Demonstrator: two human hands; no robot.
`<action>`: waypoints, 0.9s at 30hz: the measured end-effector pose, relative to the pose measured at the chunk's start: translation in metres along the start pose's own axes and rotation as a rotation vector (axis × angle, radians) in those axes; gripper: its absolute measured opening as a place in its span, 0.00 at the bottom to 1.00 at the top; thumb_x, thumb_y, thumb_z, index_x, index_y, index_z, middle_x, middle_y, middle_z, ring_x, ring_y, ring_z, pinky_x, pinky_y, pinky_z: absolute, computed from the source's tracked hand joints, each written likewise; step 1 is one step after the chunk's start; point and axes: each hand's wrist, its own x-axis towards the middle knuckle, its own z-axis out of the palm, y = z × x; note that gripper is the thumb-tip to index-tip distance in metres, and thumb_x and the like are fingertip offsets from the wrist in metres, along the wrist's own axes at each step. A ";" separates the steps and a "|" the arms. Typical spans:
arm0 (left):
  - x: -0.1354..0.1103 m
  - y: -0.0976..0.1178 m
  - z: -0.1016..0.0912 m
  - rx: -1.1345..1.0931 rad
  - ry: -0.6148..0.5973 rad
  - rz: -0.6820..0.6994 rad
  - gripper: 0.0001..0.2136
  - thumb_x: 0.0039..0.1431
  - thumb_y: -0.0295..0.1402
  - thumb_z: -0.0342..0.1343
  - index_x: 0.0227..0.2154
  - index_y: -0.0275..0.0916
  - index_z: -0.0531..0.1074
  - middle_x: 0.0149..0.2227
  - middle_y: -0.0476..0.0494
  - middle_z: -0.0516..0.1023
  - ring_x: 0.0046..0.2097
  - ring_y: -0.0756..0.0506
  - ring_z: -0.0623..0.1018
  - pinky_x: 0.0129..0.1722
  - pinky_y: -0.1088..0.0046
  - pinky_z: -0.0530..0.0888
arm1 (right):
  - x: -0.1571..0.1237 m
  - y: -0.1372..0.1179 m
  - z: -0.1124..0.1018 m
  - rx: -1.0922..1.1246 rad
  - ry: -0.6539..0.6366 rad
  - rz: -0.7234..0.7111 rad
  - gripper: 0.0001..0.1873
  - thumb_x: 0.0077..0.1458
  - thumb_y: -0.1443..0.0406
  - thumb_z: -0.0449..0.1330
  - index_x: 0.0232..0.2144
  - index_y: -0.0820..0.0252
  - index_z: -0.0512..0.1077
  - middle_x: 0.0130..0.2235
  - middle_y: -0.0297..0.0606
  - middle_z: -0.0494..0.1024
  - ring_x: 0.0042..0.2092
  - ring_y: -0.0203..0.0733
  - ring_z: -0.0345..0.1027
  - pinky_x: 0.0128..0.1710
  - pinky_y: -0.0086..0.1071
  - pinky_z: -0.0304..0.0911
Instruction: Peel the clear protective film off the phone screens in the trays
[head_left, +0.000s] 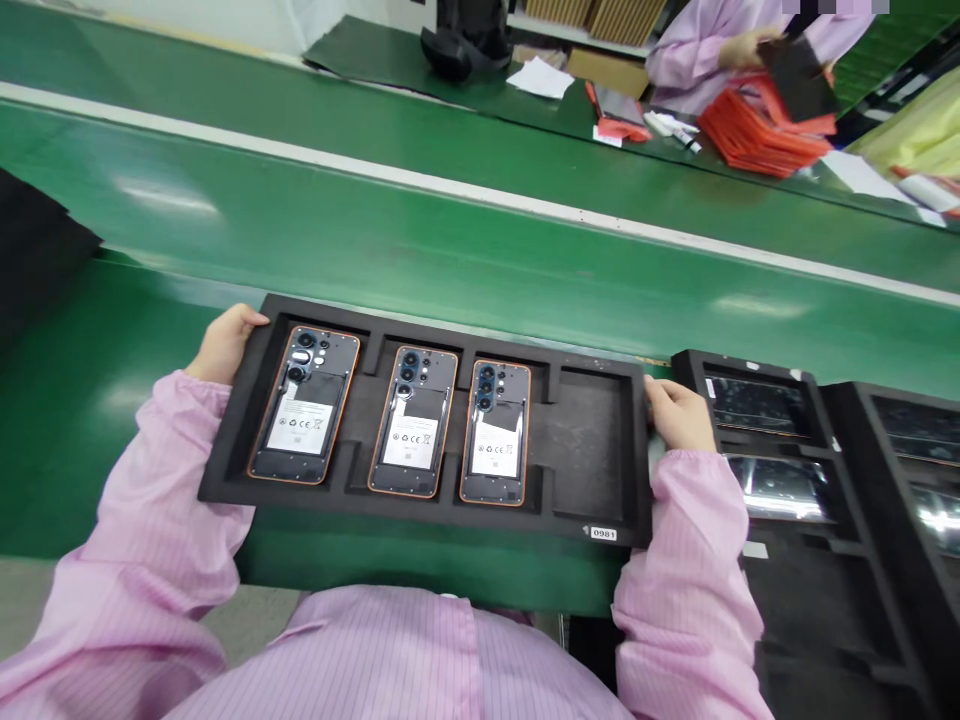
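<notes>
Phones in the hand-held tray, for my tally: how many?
3: left phone, middle phone and right phone, in a row from the left end of the held tray; none seems hidden.

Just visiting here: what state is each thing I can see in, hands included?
Left hand: closed on the held tray's left end
Right hand: closed on its right end
Held tray: three of four compartments filled
Left phone: rear side up, white label showing
Middle phone: same
Right phone: same
Tray beside right hand: two glossy devices inside
Co-worker's hand: holding a dark flat item
</notes>
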 end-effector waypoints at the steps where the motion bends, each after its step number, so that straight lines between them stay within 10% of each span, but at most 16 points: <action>1: 0.000 0.000 0.000 0.015 0.002 -0.012 0.07 0.45 0.18 0.47 0.23 0.35 0.66 0.17 0.54 0.63 0.23 0.50 0.72 0.19 0.81 0.69 | -0.003 -0.003 -0.002 -0.022 0.038 0.015 0.21 0.61 0.54 0.56 0.32 0.69 0.76 0.27 0.38 0.73 0.27 0.37 0.64 0.33 0.36 0.63; 4: 0.001 -0.001 0.000 0.034 0.004 -0.024 0.06 0.48 0.19 0.48 0.24 0.36 0.66 0.18 0.53 0.64 0.23 0.49 0.73 0.18 0.81 0.69 | -0.038 -0.028 -0.005 -0.031 0.117 -0.133 0.15 0.57 0.58 0.61 0.42 0.61 0.77 0.36 0.40 0.76 0.29 0.37 0.64 0.37 0.38 0.62; 7: 0.005 -0.003 -0.002 0.045 0.006 -0.040 0.05 0.48 0.20 0.49 0.24 0.36 0.66 0.18 0.54 0.63 0.20 0.50 0.71 0.15 0.80 0.68 | -0.095 -0.061 0.006 0.041 -0.120 -0.765 0.10 0.59 0.61 0.60 0.40 0.57 0.78 0.37 0.40 0.76 0.37 0.41 0.68 0.40 0.38 0.61; 9: 0.007 -0.004 -0.002 0.051 0.008 -0.051 0.05 0.48 0.21 0.49 0.25 0.35 0.66 0.19 0.54 0.63 0.19 0.50 0.70 0.15 0.80 0.67 | -0.130 -0.075 0.018 0.035 -0.206 -0.917 0.09 0.60 0.62 0.59 0.38 0.57 0.78 0.35 0.40 0.74 0.36 0.41 0.65 0.41 0.41 0.60; 27: 0.002 -0.002 0.000 0.027 -0.002 -0.025 0.05 0.48 0.19 0.49 0.24 0.33 0.66 0.22 0.53 0.65 0.23 0.52 0.72 0.17 0.83 0.68 | -0.166 -0.069 0.042 -0.035 -0.120 -0.914 0.08 0.59 0.60 0.60 0.37 0.55 0.77 0.35 0.39 0.73 0.38 0.42 0.63 0.52 0.48 0.55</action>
